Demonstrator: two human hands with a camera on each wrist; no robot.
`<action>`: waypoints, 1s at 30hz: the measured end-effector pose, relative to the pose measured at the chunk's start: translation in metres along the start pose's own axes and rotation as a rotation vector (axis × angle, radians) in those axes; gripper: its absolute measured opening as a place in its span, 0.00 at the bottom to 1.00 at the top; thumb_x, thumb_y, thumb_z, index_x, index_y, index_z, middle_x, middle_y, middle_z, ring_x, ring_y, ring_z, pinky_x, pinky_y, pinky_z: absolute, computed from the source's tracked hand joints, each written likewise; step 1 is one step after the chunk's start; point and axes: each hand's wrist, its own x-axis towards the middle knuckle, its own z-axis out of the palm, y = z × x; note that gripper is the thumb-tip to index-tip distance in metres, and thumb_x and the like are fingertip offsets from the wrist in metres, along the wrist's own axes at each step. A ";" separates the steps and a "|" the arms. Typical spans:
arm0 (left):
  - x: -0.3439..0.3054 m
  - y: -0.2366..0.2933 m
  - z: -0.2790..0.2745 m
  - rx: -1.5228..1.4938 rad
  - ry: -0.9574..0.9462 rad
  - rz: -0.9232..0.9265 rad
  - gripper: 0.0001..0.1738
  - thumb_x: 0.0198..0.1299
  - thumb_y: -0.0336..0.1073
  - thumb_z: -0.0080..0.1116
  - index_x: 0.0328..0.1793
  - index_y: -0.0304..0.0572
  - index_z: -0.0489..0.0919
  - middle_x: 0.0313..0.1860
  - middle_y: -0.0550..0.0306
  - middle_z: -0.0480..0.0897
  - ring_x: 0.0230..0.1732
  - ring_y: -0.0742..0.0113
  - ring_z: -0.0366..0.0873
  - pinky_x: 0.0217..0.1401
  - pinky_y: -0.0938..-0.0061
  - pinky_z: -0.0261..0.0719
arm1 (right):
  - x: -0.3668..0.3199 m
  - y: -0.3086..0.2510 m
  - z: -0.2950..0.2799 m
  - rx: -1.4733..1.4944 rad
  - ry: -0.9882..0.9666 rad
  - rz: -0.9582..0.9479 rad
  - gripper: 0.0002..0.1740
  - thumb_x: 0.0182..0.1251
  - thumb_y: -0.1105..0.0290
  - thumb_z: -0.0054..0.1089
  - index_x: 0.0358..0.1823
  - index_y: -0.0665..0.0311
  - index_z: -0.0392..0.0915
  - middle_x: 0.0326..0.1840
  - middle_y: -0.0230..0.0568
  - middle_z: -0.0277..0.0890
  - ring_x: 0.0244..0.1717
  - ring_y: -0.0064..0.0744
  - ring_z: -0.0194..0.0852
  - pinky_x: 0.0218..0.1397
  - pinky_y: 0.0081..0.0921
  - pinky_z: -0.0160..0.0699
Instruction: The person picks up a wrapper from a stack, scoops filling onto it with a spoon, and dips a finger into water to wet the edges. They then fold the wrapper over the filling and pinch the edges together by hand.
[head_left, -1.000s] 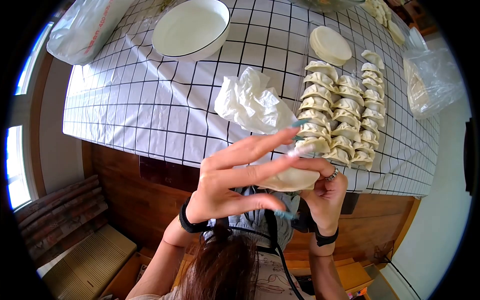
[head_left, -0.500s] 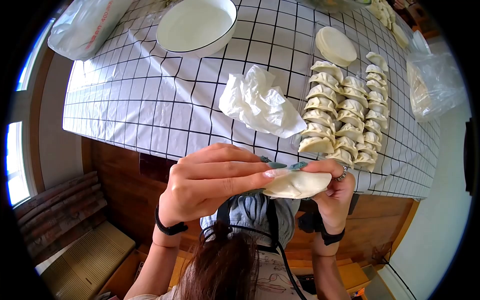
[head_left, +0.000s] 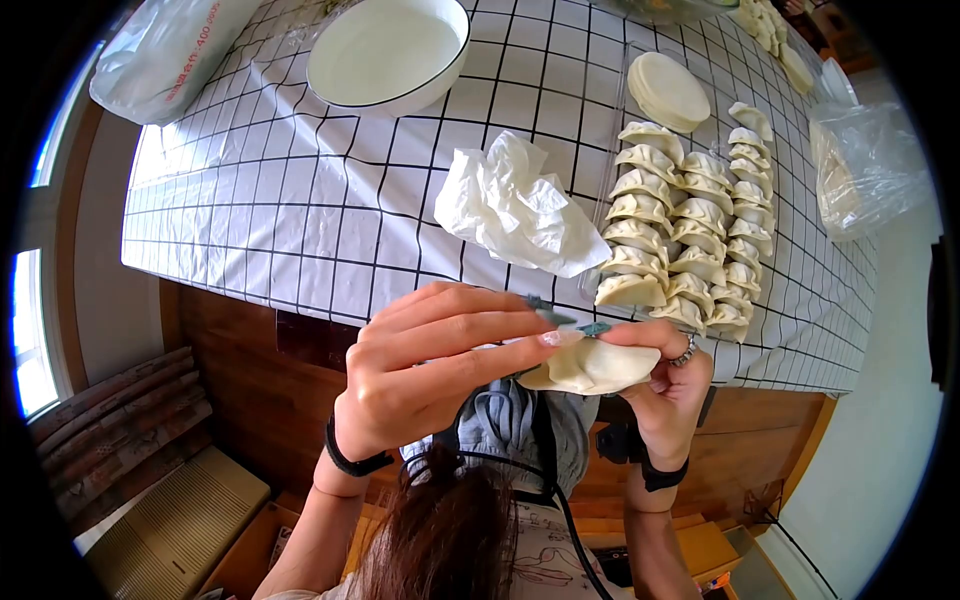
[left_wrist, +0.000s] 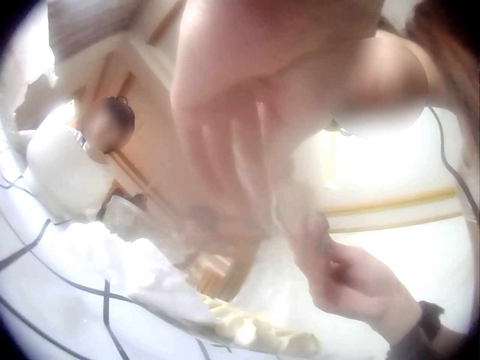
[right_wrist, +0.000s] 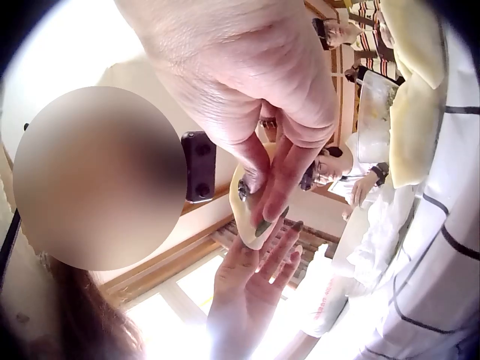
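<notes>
A pale half-moon dumpling point(head_left: 600, 368) is held between both hands, in front of the table's near edge. My left hand point(head_left: 435, 365) pinches its left end, fingers long and side by side, thumb mostly hidden beneath. At the other end my right hand point(head_left: 675, 385), with a ring on one finger, grips it between thumb and curled fingers. In the right wrist view the dumpling point(right_wrist: 244, 214) shows under the right thumb, with the left hand point(right_wrist: 259, 281) at its lower tip. The left wrist view is washed out. Rows of pleated dumplings point(head_left: 640, 208) stand just beyond the right hand.
A stack of round wrappers point(head_left: 668, 92) lies behind the rows. Crumpled white paper point(head_left: 515, 210) sits on the checked tablecloth point(head_left: 330, 210), left of the dumplings. Farther back are a white bowl point(head_left: 390, 60) and plastic bags point(head_left: 165, 65). Another person point(right_wrist: 337, 169) is across the table.
A second ago my left hand was spread, its thumb away from the dumpling. Its fingers have since come together and pinch the dumpling's left end. Little differs over the last half second.
</notes>
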 end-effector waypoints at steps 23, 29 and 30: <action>-0.022 0.005 0.023 -0.472 0.017 -0.320 0.34 0.51 0.41 0.61 0.62 0.29 0.66 0.52 0.42 0.76 0.52 0.56 0.77 0.50 0.74 0.74 | -0.001 0.006 0.006 0.147 0.037 0.002 0.18 0.57 0.71 0.62 0.46 0.76 0.72 0.45 0.45 0.76 0.43 0.27 0.76 0.45 0.18 0.74; -0.025 0.012 0.049 -0.419 0.228 -0.294 0.34 0.50 0.38 0.61 0.60 0.22 0.65 0.48 0.35 0.77 0.48 0.52 0.78 0.48 0.72 0.75 | -0.003 0.000 0.011 0.070 0.055 0.016 0.17 0.57 0.75 0.60 0.47 0.76 0.72 0.45 0.45 0.76 0.45 0.26 0.75 0.46 0.18 0.74; -0.024 0.013 0.049 -0.405 0.248 -0.282 0.32 0.46 0.28 0.64 0.59 0.26 0.68 0.50 0.39 0.77 0.44 0.57 0.81 0.43 0.78 0.77 | -0.003 -0.001 0.011 0.059 0.052 0.011 0.17 0.57 0.76 0.60 0.47 0.76 0.72 0.45 0.45 0.76 0.45 0.25 0.75 0.46 0.18 0.74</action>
